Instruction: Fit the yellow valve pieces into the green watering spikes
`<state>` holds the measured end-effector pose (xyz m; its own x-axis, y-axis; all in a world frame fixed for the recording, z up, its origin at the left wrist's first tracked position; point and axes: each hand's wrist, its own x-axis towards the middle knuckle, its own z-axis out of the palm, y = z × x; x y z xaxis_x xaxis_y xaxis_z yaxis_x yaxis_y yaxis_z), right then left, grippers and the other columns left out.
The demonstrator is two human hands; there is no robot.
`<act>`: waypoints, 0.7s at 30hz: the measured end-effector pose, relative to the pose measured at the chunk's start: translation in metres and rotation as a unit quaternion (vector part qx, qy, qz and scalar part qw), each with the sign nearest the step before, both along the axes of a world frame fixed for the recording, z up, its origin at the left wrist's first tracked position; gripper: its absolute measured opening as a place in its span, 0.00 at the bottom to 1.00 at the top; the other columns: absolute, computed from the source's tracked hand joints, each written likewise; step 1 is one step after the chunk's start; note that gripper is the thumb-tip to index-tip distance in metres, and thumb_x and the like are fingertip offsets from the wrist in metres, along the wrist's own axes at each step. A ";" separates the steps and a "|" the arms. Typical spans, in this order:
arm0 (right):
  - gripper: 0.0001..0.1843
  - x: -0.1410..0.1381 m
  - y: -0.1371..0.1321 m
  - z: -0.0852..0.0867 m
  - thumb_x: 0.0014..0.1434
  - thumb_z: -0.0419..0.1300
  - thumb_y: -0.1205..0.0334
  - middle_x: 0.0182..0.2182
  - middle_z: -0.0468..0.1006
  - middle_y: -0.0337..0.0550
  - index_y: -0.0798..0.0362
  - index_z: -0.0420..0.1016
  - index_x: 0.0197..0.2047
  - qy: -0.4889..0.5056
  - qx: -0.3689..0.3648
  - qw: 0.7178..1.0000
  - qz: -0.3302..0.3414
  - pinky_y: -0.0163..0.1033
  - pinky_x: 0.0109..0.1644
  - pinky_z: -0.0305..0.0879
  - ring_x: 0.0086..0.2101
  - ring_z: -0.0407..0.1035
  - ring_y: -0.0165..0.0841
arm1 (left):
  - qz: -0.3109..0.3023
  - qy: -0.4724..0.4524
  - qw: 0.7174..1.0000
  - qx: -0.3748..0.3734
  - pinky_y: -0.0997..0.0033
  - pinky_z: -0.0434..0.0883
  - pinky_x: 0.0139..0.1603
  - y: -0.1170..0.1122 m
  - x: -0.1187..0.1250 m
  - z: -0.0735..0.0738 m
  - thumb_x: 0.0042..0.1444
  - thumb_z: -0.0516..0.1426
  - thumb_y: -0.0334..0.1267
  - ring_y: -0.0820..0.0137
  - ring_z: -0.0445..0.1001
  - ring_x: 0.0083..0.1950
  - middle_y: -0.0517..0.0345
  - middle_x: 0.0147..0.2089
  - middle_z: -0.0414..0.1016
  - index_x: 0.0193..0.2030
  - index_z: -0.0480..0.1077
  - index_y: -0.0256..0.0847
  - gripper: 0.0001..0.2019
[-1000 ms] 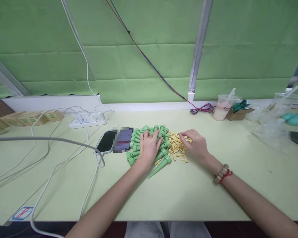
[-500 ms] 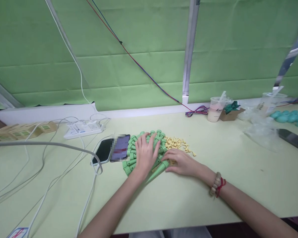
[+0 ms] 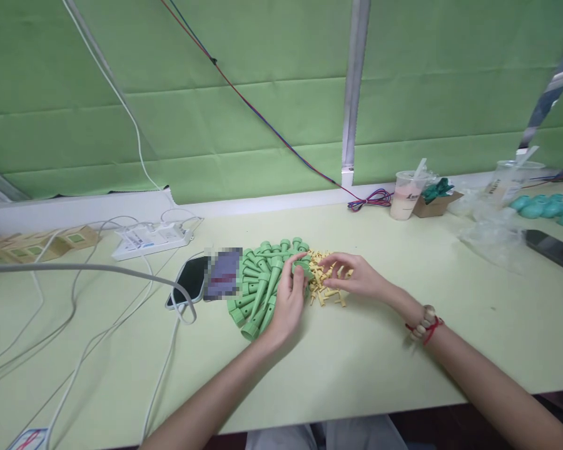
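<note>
A heap of green cone-shaped plastic pieces (image 3: 258, 281) lies mid-table, with a pile of small yellow pieces (image 3: 326, 281) just to its right. My left hand (image 3: 288, 300) is closed around one green cone, whose round head (image 3: 303, 267) pokes out above the fingers. My right hand (image 3: 354, 278) hovers over the yellow pile, fingers curled in a pinch; what they hold is too small to make out. A bead bracelet with a red cord (image 3: 425, 322) is on my right wrist.
Two phones (image 3: 206, 281) lie left of the green heap. A white power strip (image 3: 150, 236) and loose cables (image 3: 89, 275) occupy the left side. At the back right stand a drink cup (image 3: 406, 197), a small box (image 3: 434, 203), plastic bags (image 3: 490, 234) and teal objects (image 3: 547, 206).
My left hand went from lying flat on the green heap to gripping one cone. My right hand moved from the table near the cone up onto the yellow pile.
</note>
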<state>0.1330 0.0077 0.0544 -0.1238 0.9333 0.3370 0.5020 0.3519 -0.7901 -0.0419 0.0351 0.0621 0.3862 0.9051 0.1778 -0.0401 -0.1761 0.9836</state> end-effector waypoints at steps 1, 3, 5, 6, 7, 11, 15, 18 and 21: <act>0.18 0.005 -0.001 0.000 0.48 0.62 0.48 0.35 0.75 0.43 0.51 0.74 0.39 -0.070 -0.004 0.997 -0.010 0.35 0.31 0.64 0.29 0.69 0.30 | -0.017 -0.029 0.998 -0.047 0.79 0.57 0.22 0.000 0.001 0.001 0.58 0.46 0.53 0.75 0.60 0.24 0.63 0.24 0.59 0.51 0.63 0.46 0.19; 0.15 0.011 -0.003 -0.002 0.45 0.65 0.50 0.32 0.75 0.40 0.49 0.75 0.35 -0.180 -0.012 0.983 -0.028 0.34 0.30 0.61 0.28 0.68 0.30 | -0.082 -0.084 0.983 -0.141 0.81 0.48 0.17 0.001 0.003 0.001 0.58 0.45 0.55 0.78 0.51 0.19 0.66 0.21 0.52 0.49 0.62 0.46 0.20; 0.13 0.012 -0.006 -0.003 0.45 0.64 0.54 0.31 0.75 0.38 0.48 0.75 0.35 -0.242 -0.008 0.969 -0.050 0.33 0.29 0.58 0.27 0.68 0.29 | -0.173 -0.116 0.945 -0.251 0.82 0.44 0.15 0.001 0.004 0.000 0.57 0.45 0.56 0.78 0.47 0.18 0.67 0.20 0.49 0.47 0.62 0.43 0.20; 0.12 0.010 -0.007 -0.003 0.45 0.64 0.56 0.31 0.75 0.38 0.47 0.75 0.35 -0.263 0.002 0.963 -0.064 0.33 0.28 0.56 0.28 0.68 0.30 | -0.220 -0.122 0.920 -0.300 0.82 0.43 0.14 0.002 0.004 -0.001 0.57 0.45 0.55 0.78 0.47 0.18 0.67 0.20 0.49 0.45 0.62 0.42 0.20; 0.10 0.008 -0.008 -0.003 0.46 0.63 0.57 0.31 0.75 0.38 0.48 0.74 0.35 -0.279 0.013 0.957 -0.080 0.33 0.28 0.54 0.28 0.68 0.30 | -0.260 -0.123 0.895 -0.340 0.83 0.42 0.13 0.002 0.004 -0.002 0.58 0.45 0.55 0.78 0.47 0.18 0.67 0.19 0.48 0.44 0.63 0.41 0.20; 0.07 -0.004 -0.009 -0.001 0.46 0.61 0.61 0.27 0.75 0.37 0.49 0.73 0.32 -0.306 0.025 0.947 -0.094 0.32 0.26 0.49 0.28 0.66 0.30 | -0.304 -0.135 0.857 -0.393 0.85 0.44 0.13 0.003 0.005 -0.006 0.59 0.44 0.52 0.79 0.49 0.18 0.66 0.19 0.49 0.39 0.63 0.38 0.19; 0.05 -0.011 -0.008 -0.005 0.50 0.59 0.62 0.26 0.75 0.36 0.48 0.74 0.33 -0.293 0.009 0.952 -0.083 0.32 0.27 0.50 0.27 0.66 0.29 | -0.302 -0.150 0.856 -0.391 0.86 0.42 0.12 0.004 0.004 -0.005 0.60 0.42 0.51 0.80 0.48 0.17 0.65 0.20 0.50 0.33 0.61 0.37 0.19; 0.06 -0.012 -0.007 -0.010 0.53 0.56 0.63 0.25 0.75 0.38 0.49 0.75 0.32 -0.283 0.020 0.954 -0.093 0.32 0.27 0.51 0.27 0.66 0.29 | -0.291 -0.160 0.862 -0.384 0.85 0.43 0.12 0.002 0.003 -0.003 0.61 0.39 0.48 0.79 0.50 0.18 0.63 0.21 0.52 0.33 0.60 0.38 0.18; 0.11 -0.010 -0.004 -0.010 0.57 0.53 0.61 0.28 0.76 0.39 0.49 0.75 0.40 -0.189 0.016 0.977 -0.100 0.33 0.28 0.55 0.26 0.66 0.29 | -0.249 -0.170 0.879 -0.369 0.83 0.50 0.14 -0.001 0.004 -0.003 0.62 0.40 0.45 0.77 0.55 0.20 0.61 0.24 0.56 0.33 0.60 0.38 0.16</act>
<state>0.1229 0.0037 0.0444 -0.0617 0.9416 0.3310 0.8167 0.2383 -0.5255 -0.0379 0.0342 0.0590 0.8056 0.5561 -0.2042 -0.2454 0.6270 0.7394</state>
